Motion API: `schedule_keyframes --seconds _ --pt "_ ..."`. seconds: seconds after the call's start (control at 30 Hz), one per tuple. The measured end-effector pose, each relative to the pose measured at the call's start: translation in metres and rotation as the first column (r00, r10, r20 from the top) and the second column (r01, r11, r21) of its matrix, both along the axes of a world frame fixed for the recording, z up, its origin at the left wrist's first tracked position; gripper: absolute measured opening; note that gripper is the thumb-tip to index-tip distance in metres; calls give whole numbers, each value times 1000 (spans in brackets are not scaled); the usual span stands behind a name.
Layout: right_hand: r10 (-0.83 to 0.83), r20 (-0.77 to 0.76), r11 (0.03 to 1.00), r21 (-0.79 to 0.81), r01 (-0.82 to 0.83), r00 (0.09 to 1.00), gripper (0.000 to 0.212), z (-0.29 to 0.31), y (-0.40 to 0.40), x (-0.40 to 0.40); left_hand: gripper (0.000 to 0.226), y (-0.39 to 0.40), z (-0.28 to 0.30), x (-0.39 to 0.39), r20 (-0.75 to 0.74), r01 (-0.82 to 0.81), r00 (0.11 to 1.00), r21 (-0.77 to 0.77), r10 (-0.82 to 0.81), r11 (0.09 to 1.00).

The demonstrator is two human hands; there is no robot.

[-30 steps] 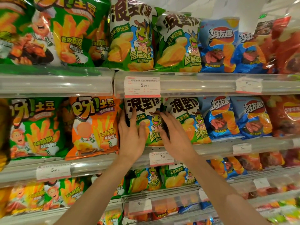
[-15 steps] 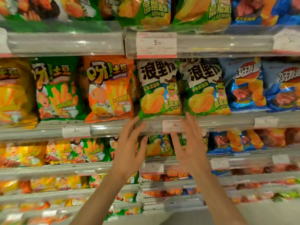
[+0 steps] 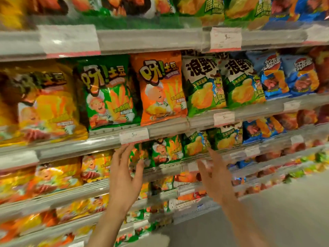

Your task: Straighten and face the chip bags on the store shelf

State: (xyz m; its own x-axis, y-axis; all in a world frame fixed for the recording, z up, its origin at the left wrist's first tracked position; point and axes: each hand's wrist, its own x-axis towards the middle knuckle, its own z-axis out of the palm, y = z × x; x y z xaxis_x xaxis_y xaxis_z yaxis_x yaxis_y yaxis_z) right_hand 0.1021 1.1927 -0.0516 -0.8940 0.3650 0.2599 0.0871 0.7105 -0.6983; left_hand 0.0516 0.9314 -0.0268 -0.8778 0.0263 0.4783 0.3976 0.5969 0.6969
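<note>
Bare and empty, my left hand point(image 3: 124, 177) is raised in front of the shelving with fingers spread, gripping nothing; its fingertips reach the white price label point(image 3: 134, 136) on the shelf rail. My right hand point(image 3: 216, 172) is likewise spread and empty, held apart from the left at about the same height, its fingers blurred.

Behind the hands, on the shelf below the labelled rail, I note small green plastic chip bags point(image 3: 167, 148) standing upright between the two hands, with small green-and-white bags point(image 3: 195, 143) just beside them to the right.

Further up and back, the main row stands face-forward on the grey metal shelf point(image 3: 169, 128): a yellow plastic chip bag point(image 3: 48, 104) at far left, a green plastic chip bag with a chef cartoon point(image 3: 106, 93), an orange plastic chip bag with the same chef point(image 3: 160, 88), two white-and-green bags with a frog character point(image 3: 203, 84), then blue bags point(image 3: 274, 75). The orange bag leans slightly. Neither hand touches this row.

Top-shelf stock is cropped and blurred; I cannot read it.
</note>
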Motion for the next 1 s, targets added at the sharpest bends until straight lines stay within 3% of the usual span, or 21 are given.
schedule_keyframes --seconds 0.2,0.33,0.47,0.7,0.83,1.0 --pt "8 -25 1000 -15 -8 1000 70 16 -33 -7 50 -59 24 -9 -57 2 998 -67 -6 998" --pt "14 -64 995 97 -8 998 67 52 -26 -26 51 -72 51 -22 -112 22 993 -133 -38 991" --pt "88 -196 989 135 -62 977 55 102 -16 -50 49 -56 91 -37 -181 68 977 -234 -112 970" --pt "170 -152 964 232 -133 974 55 171 -6 -113 55 16 143 -73 -148 74 981 -332 -129 941" --pt "223 85 974 24 -226 971 68 176 -12 -135 63 46 143 -88 -23 16 999 -383 -27 923" --pt "266 67 933 -270 -239 962 70 159 -13 -150 72 53 128 -91 73 82 995 -300 -63 950"
